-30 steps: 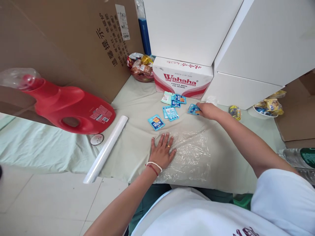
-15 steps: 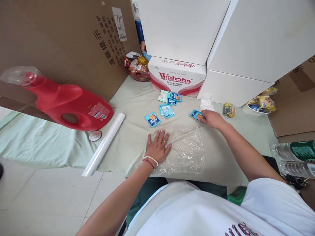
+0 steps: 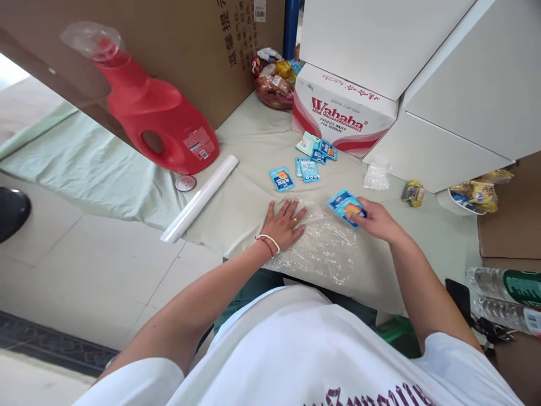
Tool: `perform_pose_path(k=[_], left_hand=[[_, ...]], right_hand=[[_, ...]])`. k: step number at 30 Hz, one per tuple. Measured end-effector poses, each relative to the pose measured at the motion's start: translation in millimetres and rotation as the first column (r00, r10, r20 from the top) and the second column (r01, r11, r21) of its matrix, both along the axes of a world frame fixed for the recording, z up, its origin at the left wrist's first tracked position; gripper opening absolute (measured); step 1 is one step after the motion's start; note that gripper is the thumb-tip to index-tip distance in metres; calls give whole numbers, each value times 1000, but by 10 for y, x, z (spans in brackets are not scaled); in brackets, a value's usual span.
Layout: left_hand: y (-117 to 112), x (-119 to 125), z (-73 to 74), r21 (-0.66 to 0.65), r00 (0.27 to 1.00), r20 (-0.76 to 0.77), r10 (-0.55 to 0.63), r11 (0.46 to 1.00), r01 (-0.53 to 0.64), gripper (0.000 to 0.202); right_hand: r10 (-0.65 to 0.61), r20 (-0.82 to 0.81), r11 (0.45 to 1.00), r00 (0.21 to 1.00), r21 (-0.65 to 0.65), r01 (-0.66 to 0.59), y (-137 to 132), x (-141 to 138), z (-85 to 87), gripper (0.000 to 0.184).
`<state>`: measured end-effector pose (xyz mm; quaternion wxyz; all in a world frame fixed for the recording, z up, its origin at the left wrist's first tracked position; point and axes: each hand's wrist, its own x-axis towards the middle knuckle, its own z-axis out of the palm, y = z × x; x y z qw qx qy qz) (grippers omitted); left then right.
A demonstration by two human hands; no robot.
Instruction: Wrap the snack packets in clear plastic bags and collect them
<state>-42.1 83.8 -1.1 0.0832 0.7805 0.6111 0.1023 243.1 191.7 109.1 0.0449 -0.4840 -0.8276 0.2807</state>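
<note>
Palm down with fingers spread, my left hand [image 3: 285, 225] lies on the left part of a sheet of clear plastic film [image 3: 327, 248] on the covered table. Between thumb and fingers, my right hand [image 3: 377, 219] grips a blue snack packet [image 3: 344, 207] by its right end, over the upper right of the film. Beyond my left hand lies another blue snack packet [image 3: 282, 179]. Further back are two overlapping pale blue packets [image 3: 310, 170] and a small pile with a light green packet [image 3: 307, 143] and blue ones [image 3: 328, 150].
A roll of film [image 3: 200, 197] and a round lid [image 3: 185, 183] lie left, near a red jug [image 3: 160, 118]. A Wahaha carton [image 3: 338, 115] stands behind. Crumpled plastic [image 3: 377, 176], a yellow packet [image 3: 413, 193] and a white bowl of snacks [image 3: 465, 203] are right.
My right hand has lifted the blue snack packet off the table and brought it nearer, over the film's edge. My left hand stays flat on the film. The camera view has shifted.
</note>
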Motion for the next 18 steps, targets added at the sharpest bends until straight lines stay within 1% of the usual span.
perform_pose_path(k=[1,3,5,7,9,11,14,18], left_hand=[[-1,0,-1,7,1000,4,2,1000,-2,63],[-2,2,-4,10,1000,8,7,1000,-7,66],[1,6,-4,0,1000,13,18,1000,-18,69],[5,12,0,-14,1000,14,28,1000,-28,74],[9,19,8,-27,1000,7,28,999,-27,75],[13,24,16,-39,1000,-6,21,999,-21,74],[16,29,20,-50,999,-27,25,998,-26,73],[14,23,16,-42,998,-43,38,998,-40,80]], right_hand=[[78,42,997,996,-26,-77,-71,-187,27,24],[168,214,986,962,-19,-168,-203,-553,15,16],[184,367,978,912,23,-206,-308,-841,-48,14],[178,439,972,881,60,-226,-384,-1014,-120,18],[176,462,968,869,80,-238,-429,-1088,-176,21],[175,472,965,864,92,-246,-445,-1100,-211,22],[178,473,963,863,97,-252,-430,-1067,-230,23],[188,483,965,855,72,-253,-414,-1040,-236,21]])
